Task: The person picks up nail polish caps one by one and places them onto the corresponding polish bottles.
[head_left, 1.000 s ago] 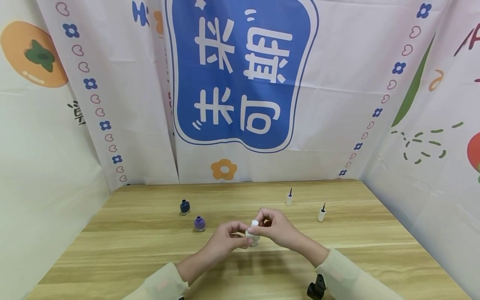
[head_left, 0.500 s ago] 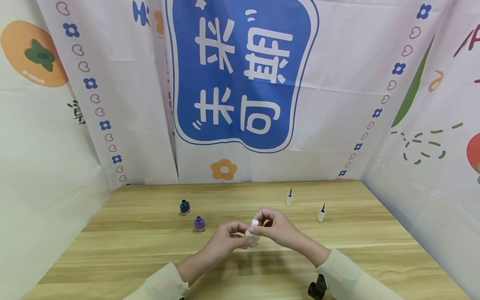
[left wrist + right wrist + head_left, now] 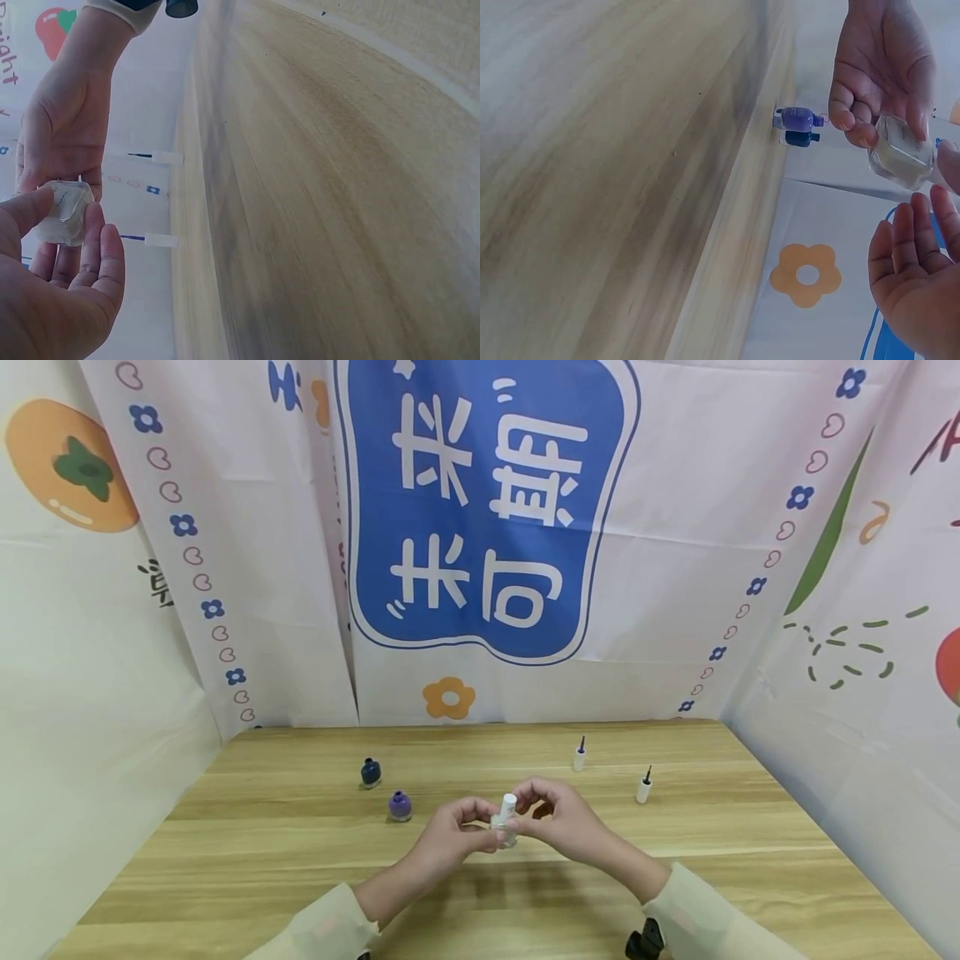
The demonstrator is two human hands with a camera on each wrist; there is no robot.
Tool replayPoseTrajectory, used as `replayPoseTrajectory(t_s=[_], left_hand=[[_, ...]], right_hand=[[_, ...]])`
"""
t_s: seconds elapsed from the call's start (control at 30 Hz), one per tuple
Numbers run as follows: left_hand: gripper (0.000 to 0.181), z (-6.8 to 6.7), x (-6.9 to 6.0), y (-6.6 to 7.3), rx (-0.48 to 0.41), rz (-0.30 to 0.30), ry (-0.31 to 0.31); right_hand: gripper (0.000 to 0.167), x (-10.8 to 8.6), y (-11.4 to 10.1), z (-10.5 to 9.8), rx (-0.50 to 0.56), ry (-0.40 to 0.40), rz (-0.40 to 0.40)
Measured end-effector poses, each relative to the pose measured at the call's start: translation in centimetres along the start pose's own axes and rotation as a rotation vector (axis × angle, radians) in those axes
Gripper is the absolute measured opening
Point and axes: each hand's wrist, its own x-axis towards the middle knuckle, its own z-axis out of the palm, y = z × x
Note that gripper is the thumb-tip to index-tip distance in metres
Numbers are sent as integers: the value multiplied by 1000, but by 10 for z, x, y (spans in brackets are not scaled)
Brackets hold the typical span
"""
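Observation:
My left hand (image 3: 442,843) grips a clear glass bottle with pale contents (image 3: 508,837) between thumb and fingers. Its white cap (image 3: 508,805) stands upright on top. My right hand (image 3: 566,822) pinches the bottle near the base of the cap, thumb in front, other fingers bent behind. In the left wrist view, the bottle (image 3: 66,217) lies between my left hand (image 3: 75,304) and right hand (image 3: 71,112). The right wrist view shows the glass (image 3: 901,154) held by my left hand (image 3: 885,67), with my right hand's (image 3: 919,289) thumb by the cap end.
Uncapped dark blue (image 3: 371,773) and purple (image 3: 400,807) bottles stand on the wooden table (image 3: 300,860), left of my hands. Two white caps, brushes pointing up, stand to the right: one farther back (image 3: 580,758), one nearer (image 3: 643,789). Printed cloth (image 3: 660,635) hangs behind.
My right fingers have shifted lower on the cap, so more of it shows. Both hands and the bottle have risen slightly in view. The other bottles and caps stay in place.

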Motion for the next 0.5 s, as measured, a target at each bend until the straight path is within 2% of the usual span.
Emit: replayPoseTrajectory(t_s=[0.5], left_hand=[[31,3,3,1,-18,4,7]], right_hand=[[17,-4,-3,1,-46,61,-40]])
